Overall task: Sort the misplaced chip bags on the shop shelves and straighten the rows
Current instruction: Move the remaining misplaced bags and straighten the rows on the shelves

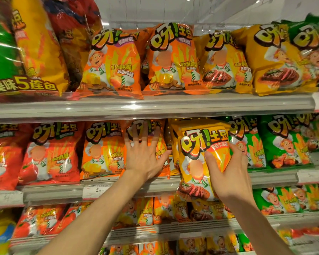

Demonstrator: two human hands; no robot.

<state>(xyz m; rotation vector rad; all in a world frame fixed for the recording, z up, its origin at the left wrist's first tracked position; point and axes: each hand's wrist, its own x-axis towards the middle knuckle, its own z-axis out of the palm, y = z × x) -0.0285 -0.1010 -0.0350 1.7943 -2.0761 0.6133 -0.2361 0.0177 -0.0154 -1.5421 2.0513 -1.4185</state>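
Observation:
My right hand [226, 173] grips a yellow steak-flavour chip bag [193, 162], thumb across its front, in front of the middle shelf [274, 178]. The bag hangs partly below the shelf's front rail, between the orange row and the green row. My left hand [144, 159] lies flat with straight, spread fingers against an orange chip bag [160, 144] standing on that shelf. Another orange bag [101, 151] stands to its left, then red bags [50, 153]. Green bags [284, 142] stand at the right.
The upper shelf [155, 105] carries orange bags [114, 61], yellow steak bags [274, 59] and a green bag at far right; large multipacks [31, 52] lean at the left. A lower shelf [173, 230] holds red, orange, yellow and green bags. A price tag [95, 190] sits on the middle rail.

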